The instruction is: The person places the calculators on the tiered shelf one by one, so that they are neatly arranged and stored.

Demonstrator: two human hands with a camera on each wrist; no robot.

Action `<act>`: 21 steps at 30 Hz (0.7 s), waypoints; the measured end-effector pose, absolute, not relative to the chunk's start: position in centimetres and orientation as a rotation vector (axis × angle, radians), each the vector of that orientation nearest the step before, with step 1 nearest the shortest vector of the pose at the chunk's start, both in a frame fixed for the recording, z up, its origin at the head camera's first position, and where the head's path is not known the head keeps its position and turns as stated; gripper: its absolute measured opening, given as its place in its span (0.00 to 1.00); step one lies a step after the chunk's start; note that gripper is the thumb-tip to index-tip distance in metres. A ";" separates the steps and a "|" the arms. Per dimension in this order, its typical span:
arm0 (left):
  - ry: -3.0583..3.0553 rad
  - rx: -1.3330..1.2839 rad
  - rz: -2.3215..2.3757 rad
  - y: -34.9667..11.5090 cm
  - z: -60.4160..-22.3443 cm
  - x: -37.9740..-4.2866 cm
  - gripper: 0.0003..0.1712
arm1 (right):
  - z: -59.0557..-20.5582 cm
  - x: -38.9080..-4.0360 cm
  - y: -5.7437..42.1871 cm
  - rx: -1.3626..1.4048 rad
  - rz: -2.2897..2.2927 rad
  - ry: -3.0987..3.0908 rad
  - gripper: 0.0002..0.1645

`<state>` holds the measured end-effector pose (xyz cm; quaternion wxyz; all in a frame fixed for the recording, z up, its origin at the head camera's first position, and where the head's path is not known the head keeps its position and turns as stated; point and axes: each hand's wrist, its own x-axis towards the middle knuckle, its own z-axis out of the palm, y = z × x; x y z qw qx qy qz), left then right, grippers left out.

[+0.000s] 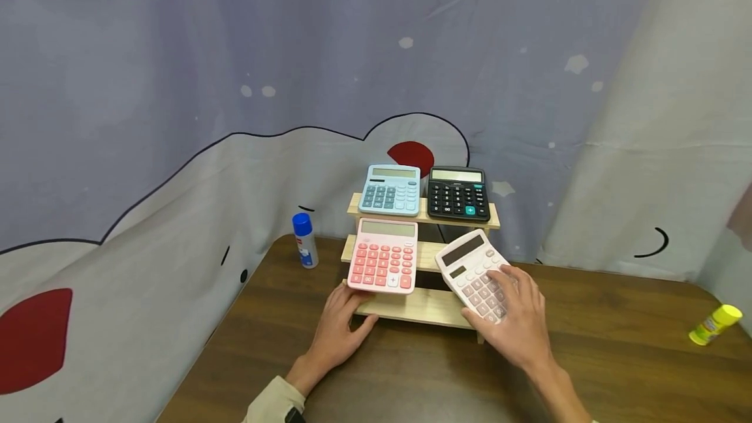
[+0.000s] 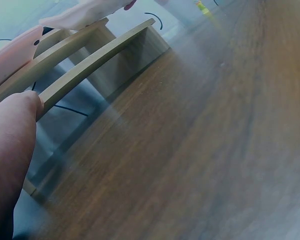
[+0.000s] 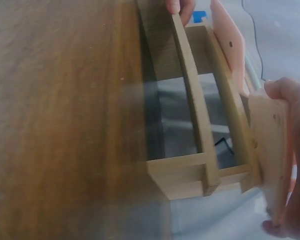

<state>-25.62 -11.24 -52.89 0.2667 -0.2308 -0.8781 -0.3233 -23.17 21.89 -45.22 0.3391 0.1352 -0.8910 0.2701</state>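
A pale pink calculator [image 1: 461,260] is in my right hand [image 1: 517,318], which grips its lower part by the edges. It is tilted, over the right side of a tiered wooden stand [image 1: 411,306]. My left hand [image 1: 341,328] holds the left end of the stand's lowest shelf, with the thumb at its front edge [image 2: 85,70]. A pink calculator with coral keys [image 1: 384,255] leans on the middle tier at the left. On the top tier are a light blue calculator [image 1: 390,189] at the left and a black calculator [image 1: 458,193] at the right.
A blue-capped white bottle [image 1: 305,240] stands on the wooden table [image 1: 611,344] left of the stand. At the far right is a yellow glue stick [image 1: 715,324]. A printed curtain [image 1: 317,64] hangs behind the table.
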 end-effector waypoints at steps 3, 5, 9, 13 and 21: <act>-2.358 -0.628 -0.877 -11.2 -52.9 -25.7 0.20 | -44.8 -23.0 21.8 0.332 0.683 -2.377 0.48; -2.360 -0.627 -0.882 -11.2 -53.0 -25.7 0.20 | -44.7 -23.0 21.9 0.337 0.665 -2.409 0.49; -2.377 -0.624 -0.889 -11.3 -53.0 -25.7 0.20 | -44.5 -22.9 22.2 0.386 0.601 -2.456 0.54; -2.382 -0.621 -0.890 -11.3 -53.1 -25.6 0.20 | -44.4 -22.8 22.5 0.443 0.510 -2.494 0.59; -2.362 -0.633 -0.886 -11.2 -53.1 -25.7 0.19 | -43.2 -22.3 22.3 0.399 0.472 -2.575 0.55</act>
